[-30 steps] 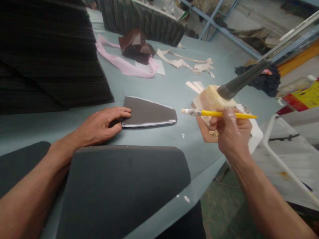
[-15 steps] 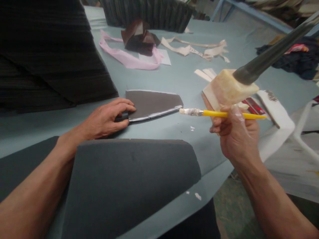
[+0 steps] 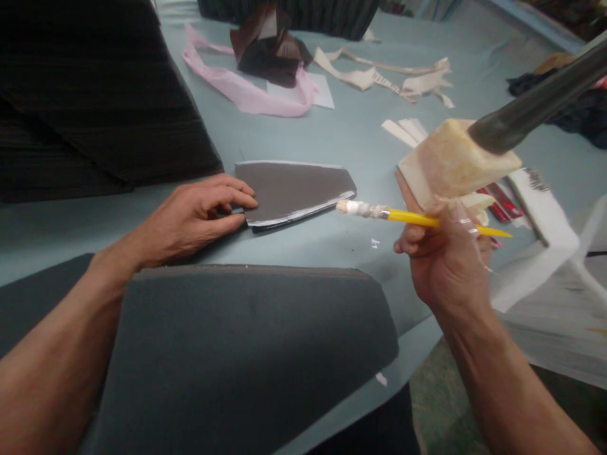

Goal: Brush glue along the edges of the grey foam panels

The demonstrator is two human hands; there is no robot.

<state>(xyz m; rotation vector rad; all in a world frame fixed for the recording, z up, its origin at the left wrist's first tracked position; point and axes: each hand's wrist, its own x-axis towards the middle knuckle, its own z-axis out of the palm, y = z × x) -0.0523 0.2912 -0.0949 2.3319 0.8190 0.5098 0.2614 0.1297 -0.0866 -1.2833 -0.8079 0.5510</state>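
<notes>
Between the thumb and fingers of my right hand (image 3: pixel 448 259) is a brush (image 3: pixel 412 218) with a yellow handle. White paste coats its tip, which points left, just off the near right edge of a small grey panel (image 3: pixel 294 189). White stripes run along the panel's long edges, and dark layers show beneath it. My left hand (image 3: pixel 199 208) grips the panel's left end, fingertips on top and thumb at the near corner. Behind my right hand stands a cream block-shaped container (image 3: pixel 465 158) with a thick dark handle (image 3: pixel 526 101) leaning out of it.
A tall dark stack of sheets (image 3: pixel 95 95) rises at left. Larger dark panels (image 3: pixel 256 341) lie nearest me. Farther back are a pink strip (image 3: pixel 246 95), crumpled brown material (image 3: pixel 275 50), cream strips (image 3: pixel 365 79) and a black ribbed bin (image 3: pixel 322 16). A red item (image 3: pixel 502 205) lies right.
The brush tip has come away from the panel's right end, slightly toward me and left. My left hand remains at the panel's left end. The camera view has shifted a little.
</notes>
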